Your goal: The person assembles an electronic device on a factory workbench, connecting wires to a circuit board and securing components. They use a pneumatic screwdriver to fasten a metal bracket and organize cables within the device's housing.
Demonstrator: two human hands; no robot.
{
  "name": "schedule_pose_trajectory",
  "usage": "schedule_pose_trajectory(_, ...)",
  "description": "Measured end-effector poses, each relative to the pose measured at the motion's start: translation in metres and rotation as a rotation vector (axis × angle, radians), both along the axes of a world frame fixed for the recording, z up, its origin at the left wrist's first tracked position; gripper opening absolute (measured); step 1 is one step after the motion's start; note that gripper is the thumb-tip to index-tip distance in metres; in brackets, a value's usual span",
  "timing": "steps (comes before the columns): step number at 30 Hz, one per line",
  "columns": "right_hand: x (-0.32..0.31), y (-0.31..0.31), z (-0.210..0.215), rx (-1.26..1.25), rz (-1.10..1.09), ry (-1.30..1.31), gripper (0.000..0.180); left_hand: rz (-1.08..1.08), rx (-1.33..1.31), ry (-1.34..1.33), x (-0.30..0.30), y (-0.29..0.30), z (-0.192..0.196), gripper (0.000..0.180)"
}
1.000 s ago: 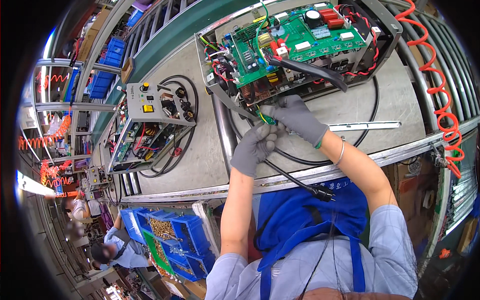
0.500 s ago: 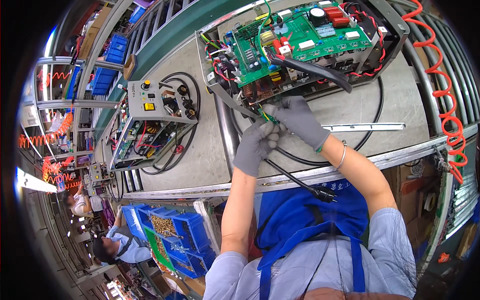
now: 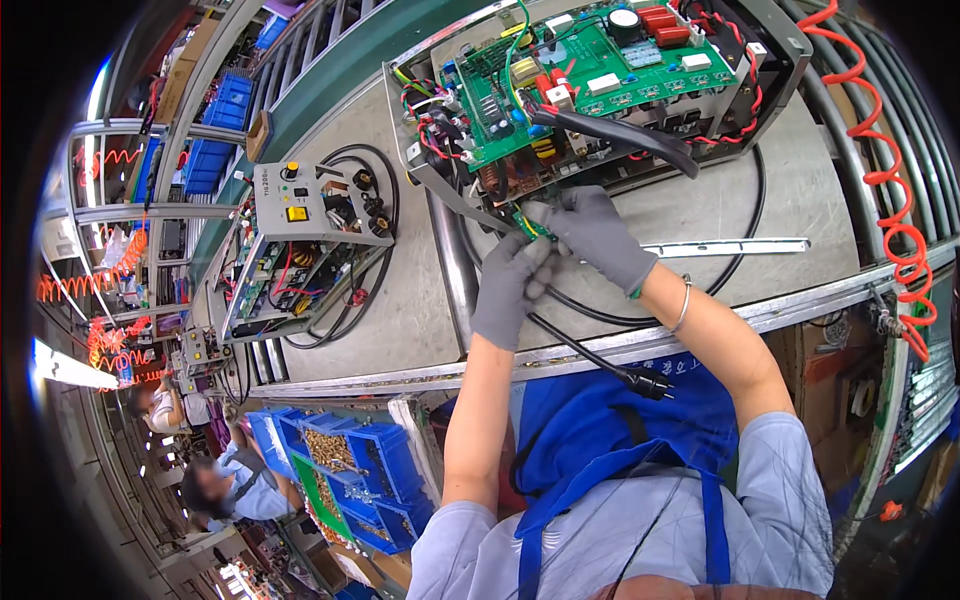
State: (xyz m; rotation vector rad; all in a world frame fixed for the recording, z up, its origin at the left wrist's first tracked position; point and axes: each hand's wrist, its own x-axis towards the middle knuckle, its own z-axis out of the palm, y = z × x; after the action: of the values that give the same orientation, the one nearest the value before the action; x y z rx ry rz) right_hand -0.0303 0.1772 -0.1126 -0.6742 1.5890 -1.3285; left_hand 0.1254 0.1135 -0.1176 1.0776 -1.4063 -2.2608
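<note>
In front of an opened machine, both of my grey-gloved hands close around a small green circuit board (image 3: pixel 532 226) with a yellow edge or wire. My left hand (image 3: pixel 510 285) grips it from below and my right hand (image 3: pixel 598 240) pinches its upper right side. Fingers cover much of the small board. Behind them stands the machine's metal chassis (image 3: pixel 783 75), with a large green circuit board (image 3: pixel 590 78) on top. A thick black sleeved cable (image 3: pixel 630 138) hangs over its front. Beneath my hands runs a black power cord ending in a plug (image 3: pixel 648 383).
A white-and-metal strip (image 3: pixel 730 247) lies on the metal worktable (image 3: pixel 810 215), right of my hands. Another opened machine (image 3: pixel 300 205) stands to the left. Blue parts bins (image 3: pixel 385 465) sit lower left, near another person (image 3: pixel 240 485). An orange coiled hose (image 3: pixel 880 178) hangs at right.
The opened machine appears slightly further left and up. Both hands stay on the small board, with slight finger shifts. The person at lower left has moved an arm down.
</note>
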Motion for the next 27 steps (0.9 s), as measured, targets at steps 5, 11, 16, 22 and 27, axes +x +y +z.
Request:
schedule_pose_trajectory(5, 0.0, 0.002, 0.008, 0.015, 0.0, 0.021, 0.043, 0.24, -0.23, -0.094, -0.019, 0.024, 0.016, 0.037)
schedule_pose_trajectory(11, -0.003, 0.0, 0.0, 0.031, 0.029, 0.05, 0.041, 0.343, -0.822, -0.256, -0.025, 0.035, -0.011, 0.056)
schedule_pose_trajectory(16, -0.007, 0.004, 0.009, 0.053, 0.092, 0.198, 0.045, 0.277, -0.824, -0.276, -0.019, 0.025, -0.008, 0.063)
schedule_pose_trajectory(22, -0.022, -0.004, 0.006, 0.085, 0.182, 0.42, 0.053, 0.243, -0.896, -0.25, -0.025, 0.032, 0.012, 0.062)
schedule_pose_trajectory(27, -0.013, 0.001, 0.016, 0.0, 0.16, 0.538, 0.053, 0.259, -0.504, -0.026, -0.026, 0.024, -0.006, 0.06)
